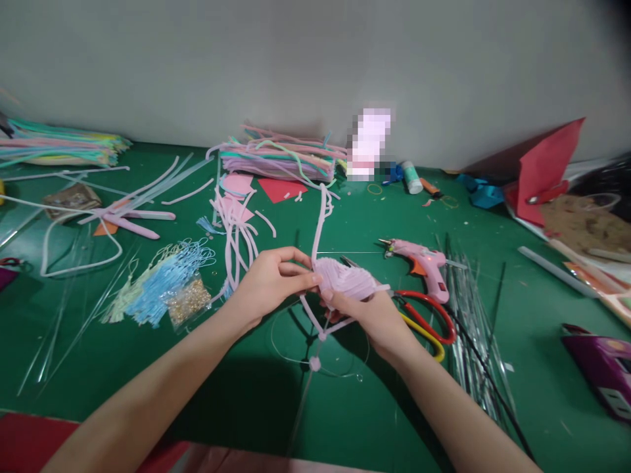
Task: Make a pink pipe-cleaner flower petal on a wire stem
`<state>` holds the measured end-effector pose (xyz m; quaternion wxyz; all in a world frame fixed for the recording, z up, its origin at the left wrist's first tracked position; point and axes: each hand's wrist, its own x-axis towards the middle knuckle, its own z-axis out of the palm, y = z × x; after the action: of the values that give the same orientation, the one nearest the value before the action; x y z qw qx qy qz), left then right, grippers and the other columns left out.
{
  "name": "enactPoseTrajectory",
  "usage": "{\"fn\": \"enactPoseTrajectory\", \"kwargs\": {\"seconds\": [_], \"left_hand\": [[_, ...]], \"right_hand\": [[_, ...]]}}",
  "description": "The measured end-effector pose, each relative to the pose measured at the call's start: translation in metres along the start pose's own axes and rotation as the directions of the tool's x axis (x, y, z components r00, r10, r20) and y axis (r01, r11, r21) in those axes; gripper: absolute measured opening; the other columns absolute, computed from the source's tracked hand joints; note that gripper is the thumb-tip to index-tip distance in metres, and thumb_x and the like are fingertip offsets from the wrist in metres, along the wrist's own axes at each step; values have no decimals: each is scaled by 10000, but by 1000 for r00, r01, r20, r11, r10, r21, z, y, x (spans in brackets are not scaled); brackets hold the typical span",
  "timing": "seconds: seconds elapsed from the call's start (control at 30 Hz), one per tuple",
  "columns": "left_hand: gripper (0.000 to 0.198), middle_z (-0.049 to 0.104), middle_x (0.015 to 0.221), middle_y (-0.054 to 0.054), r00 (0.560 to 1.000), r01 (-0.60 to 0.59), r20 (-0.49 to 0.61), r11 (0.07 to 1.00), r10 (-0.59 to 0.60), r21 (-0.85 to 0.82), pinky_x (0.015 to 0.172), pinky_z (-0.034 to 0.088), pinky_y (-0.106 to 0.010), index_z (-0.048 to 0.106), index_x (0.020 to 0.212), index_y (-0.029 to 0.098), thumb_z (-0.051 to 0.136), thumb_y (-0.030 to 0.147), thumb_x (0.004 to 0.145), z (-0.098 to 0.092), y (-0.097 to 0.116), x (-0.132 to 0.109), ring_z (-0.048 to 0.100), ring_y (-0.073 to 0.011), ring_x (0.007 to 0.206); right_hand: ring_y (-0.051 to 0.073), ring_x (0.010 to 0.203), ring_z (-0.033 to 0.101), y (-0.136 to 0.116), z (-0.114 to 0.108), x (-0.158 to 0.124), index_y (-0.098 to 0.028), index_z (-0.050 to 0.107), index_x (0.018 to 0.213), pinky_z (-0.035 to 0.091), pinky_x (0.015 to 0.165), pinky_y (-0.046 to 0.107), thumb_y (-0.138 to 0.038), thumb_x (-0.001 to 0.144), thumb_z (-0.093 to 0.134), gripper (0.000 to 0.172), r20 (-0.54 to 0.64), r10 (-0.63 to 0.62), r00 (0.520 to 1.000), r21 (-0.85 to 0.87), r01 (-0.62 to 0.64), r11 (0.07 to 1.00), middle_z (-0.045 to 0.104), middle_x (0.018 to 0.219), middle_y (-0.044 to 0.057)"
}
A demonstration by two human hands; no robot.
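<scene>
A pale pink bundle of wound pipe cleaner [345,279] is held between my two hands over the green table. My left hand [279,279] pinches its left end, where a long pink stem [320,223] rises away. Around its lower right side the fingers of my right hand [372,315] are closed, partly hidden by the bundle. Below the bundle, pink stems meet in a V at a small knot, with a fuzzy pink ball [314,363] and a thin clear loop under it.
Right of my hands lie a pink glue gun [419,259], red-and-yellow-handled scissors [428,315] and thin wires [476,348]. To the left are blue tassels [160,286] and a bag of gold beads [190,299]. Pipe cleaner bundles [280,161] line the back.
</scene>
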<state>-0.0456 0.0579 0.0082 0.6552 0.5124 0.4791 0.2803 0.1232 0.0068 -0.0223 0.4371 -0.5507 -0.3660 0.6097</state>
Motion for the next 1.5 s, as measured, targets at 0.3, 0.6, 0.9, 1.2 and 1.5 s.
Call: {"fn": "enactPoseTrajectory", "kwargs": {"seconds": [0.3, 0.6, 0.9, 1.2, 1.5], "left_hand": [[192, 747, 820, -65, 998, 57, 42, 993, -53, -106, 614, 522, -220, 689, 806, 150, 701, 339, 771, -8, 6, 2, 711, -174, 758], [322, 746, 762, -42, 1000, -2, 6, 996, 3, -87, 726, 570, -287, 674, 873, 141, 831, 262, 619, -4, 5, 0, 692, -155, 679], [283, 736, 749, -36, 998, -12, -69, 989, 2, -145, 708, 577, -267, 678, 905, 141, 795, 223, 661, 5, -4, 2, 685, -134, 637], [246, 742, 774, -43, 992, -38, -128, 972, 9, -232, 700, 575, -241, 717, 908, 136, 780, 199, 679, 6, -8, 6, 682, -122, 657], [220, 742, 765, -42, 989, -74, -141, 966, 40, -246, 658, 579, -215, 729, 887, 127, 776, 175, 678, 6, -11, 7, 677, -109, 636]], "right_hand": [[130, 502, 559, 0, -2, 0, -162, 687, 712, 460, 505, 273, -373, 613, 806, 261, -10, -1, 1000, 3, 1, 1000, 658, 609, 15], [124, 509, 565, 0, -3, 0, -168, 689, 751, 460, 507, 262, -391, 628, 805, 280, 20, 14, 1000, 14, -14, 1000, 661, 633, 8], [128, 517, 563, 1, -4, 3, -162, 676, 732, 456, 529, 272, -391, 606, 813, 294, 28, 60, 998, 21, -61, 998, 651, 614, 7], [153, 631, 614, -2, -13, 5, -178, 692, 878, 491, 605, 281, -410, 661, 781, 330, 109, 47, 993, 88, -56, 995, 695, 766, 31], [166, 784, 633, -26, -39, 22, -201, 705, 898, 487, 688, 275, -471, 675, 742, 352, -217, -182, 959, -29, 180, 983, 706, 873, 48]]}}
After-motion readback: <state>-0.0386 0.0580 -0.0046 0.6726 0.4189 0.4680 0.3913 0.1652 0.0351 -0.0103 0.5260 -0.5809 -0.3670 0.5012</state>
